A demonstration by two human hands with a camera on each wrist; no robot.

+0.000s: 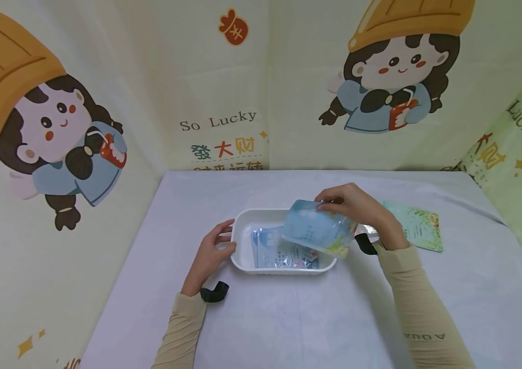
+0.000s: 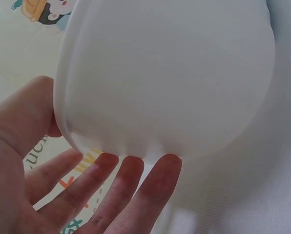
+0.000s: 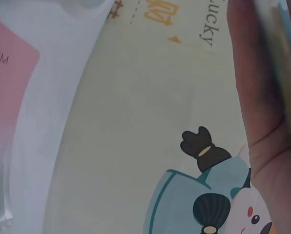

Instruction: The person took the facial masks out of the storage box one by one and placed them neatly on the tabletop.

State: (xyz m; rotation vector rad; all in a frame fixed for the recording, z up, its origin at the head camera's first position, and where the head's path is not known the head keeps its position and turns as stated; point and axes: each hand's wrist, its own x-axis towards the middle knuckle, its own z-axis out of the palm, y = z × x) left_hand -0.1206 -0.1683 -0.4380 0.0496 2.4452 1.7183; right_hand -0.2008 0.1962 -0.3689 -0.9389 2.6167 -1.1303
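A white oval plastic tray (image 1: pixel 244 266) stands on the table, and flat blue sachets (image 1: pixel 274 246) lie overlapping in it. My left hand (image 1: pixel 207 256) holds the tray's left end, thumb at the rim; in the left wrist view, the fingertips (image 2: pixel 167 163) press against the tray's outer wall (image 2: pixel 170 83). Above the tray's right side, my right hand (image 1: pixel 353 202) pinches a light-blue sachet (image 1: pixel 313 228) by its top edge, and the sachet hangs tilted. In the right wrist view only its thin edge and part of the right hand (image 3: pixel 270 146) show.
To the right of the tray lies a green floral sachet (image 1: pixel 419 225), partly behind the right wrist. A pink sachet (image 3: pixel 9 73) shows at the left of the right wrist view. A white cloth covers the table (image 1: pixel 279 318); a printed curtain (image 1: pixel 297 92) hangs behind it.
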